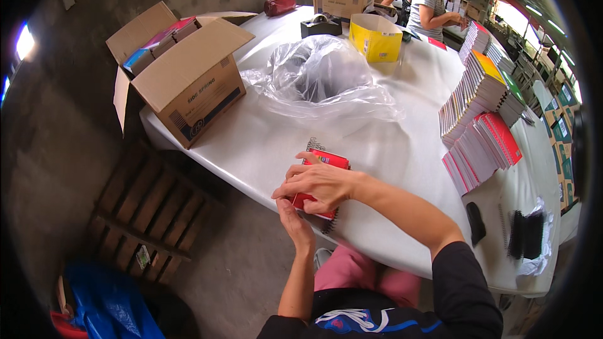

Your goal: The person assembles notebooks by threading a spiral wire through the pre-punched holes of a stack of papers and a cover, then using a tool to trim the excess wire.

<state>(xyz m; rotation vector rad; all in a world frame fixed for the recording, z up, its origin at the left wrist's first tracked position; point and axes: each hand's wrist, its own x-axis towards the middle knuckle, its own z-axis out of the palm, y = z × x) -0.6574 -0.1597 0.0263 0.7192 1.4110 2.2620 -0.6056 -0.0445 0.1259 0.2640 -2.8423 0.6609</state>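
Nearest to us, at six o'clock, are our own dark sleeves and pink trousers, with both forearms rising toward a red spiral-bound notebook (321, 182) at the near edge of the white tabletop (389, 144). Our right hand (319, 183) lies flat across the cover, fingers spread and curled over its near side, pressing it down. Our left hand (293, 221) comes up from below and pinches the notebook's lower left corner, fingers closed on it. The wire coil shows at the top and bottom ends of the book, which lies tilted and partly overhangs the table edge.

At twelve o'clock a crumpled clear plastic bag (320, 75) sits mid-table, with a small yellow box (375, 36) behind it. At ten o'clock an open cardboard carton (185, 78) holds more books. At two to three o'clock, leaning stacks of finished notebooks (480, 113) fan out, and loose black spiral coils (526, 233) lie at four o'clock. Two other people stand at the far end, around one o'clock.

We judge that the notebook could slip off the edge toward our lap if the pressing hand lifts, since little of the table supports it. The wire end near our fingers could also snag or bend under uneven pressure.
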